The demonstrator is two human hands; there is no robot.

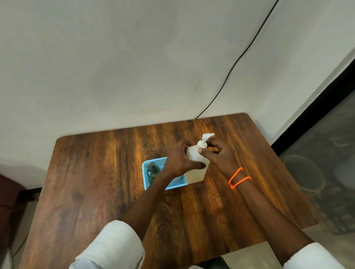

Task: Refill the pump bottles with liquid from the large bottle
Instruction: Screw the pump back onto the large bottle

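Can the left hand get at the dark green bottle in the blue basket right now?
Probably yes: the dark green bottle stands uncovered in the blue basket, beside the left hand, which first must release the white pump bottle.

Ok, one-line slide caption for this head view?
Both hands grip a white pump bottle beside a blue basket.

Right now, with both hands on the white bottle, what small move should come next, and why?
Probably twist the pump collar loose. The left hand grips the white square plastic pump bottle, steadying it on the brown wooden table, while the right hand pinches its collar; the pump is not yet off.
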